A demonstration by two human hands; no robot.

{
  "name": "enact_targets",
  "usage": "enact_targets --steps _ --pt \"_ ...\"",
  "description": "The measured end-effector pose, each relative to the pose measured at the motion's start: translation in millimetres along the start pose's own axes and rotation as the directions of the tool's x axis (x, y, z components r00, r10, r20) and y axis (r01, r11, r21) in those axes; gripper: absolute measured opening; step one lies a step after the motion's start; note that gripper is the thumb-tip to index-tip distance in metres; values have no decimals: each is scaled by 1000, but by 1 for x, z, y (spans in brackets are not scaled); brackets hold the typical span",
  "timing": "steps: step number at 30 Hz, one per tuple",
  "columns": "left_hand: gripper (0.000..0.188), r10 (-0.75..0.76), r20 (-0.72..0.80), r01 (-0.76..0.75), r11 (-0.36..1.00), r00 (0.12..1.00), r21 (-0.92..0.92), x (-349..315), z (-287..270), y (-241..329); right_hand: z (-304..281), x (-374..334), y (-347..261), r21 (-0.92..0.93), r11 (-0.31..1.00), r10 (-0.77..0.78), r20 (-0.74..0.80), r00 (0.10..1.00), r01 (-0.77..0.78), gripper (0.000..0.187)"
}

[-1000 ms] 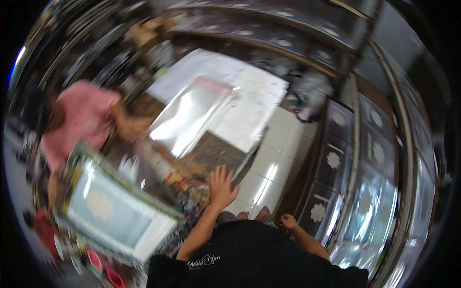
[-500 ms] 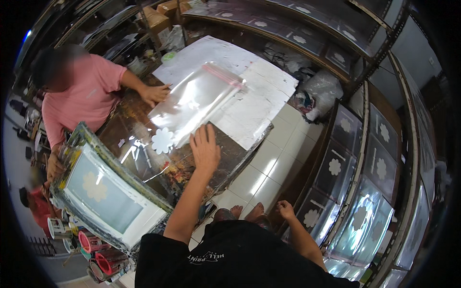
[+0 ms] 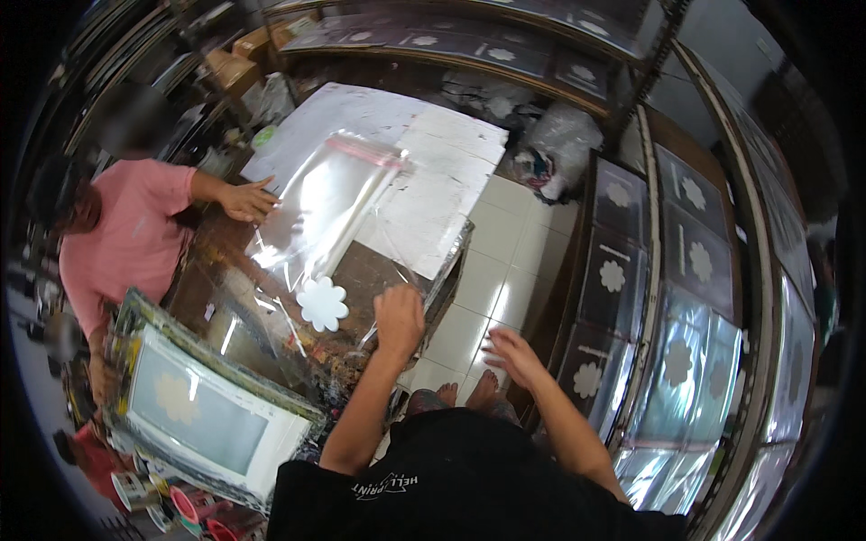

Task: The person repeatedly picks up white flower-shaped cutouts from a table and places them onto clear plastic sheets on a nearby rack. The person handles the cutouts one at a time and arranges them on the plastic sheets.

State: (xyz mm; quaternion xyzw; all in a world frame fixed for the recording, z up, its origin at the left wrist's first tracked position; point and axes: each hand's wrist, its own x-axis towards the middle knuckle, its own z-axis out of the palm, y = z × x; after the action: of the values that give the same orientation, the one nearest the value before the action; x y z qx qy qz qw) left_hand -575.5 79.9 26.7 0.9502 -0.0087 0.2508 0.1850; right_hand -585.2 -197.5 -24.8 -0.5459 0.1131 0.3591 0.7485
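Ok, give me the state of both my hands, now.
Left hand: closed, apparently pinching the edge of a thin, clear plastic sheet with a white flower-shaped print.
Right hand: open, nothing visible in it.

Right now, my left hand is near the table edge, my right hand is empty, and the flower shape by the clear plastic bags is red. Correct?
Not quite: the head view shows the flower shape by the clear plastic bags is white. Your left hand is near the table edge and your right hand is empty.
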Motion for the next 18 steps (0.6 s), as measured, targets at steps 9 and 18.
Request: enact_targets --steps 9,18 --pt "20 355 162 -289 900 921 -327 -33 -27 122 63 23 -110 -584 755 -186 245 951 298 30" --pt "41 550 -147 -514 606 822 -608 3 -94 205 56 -98 -245 -943 233 -239 179 954 236 22"
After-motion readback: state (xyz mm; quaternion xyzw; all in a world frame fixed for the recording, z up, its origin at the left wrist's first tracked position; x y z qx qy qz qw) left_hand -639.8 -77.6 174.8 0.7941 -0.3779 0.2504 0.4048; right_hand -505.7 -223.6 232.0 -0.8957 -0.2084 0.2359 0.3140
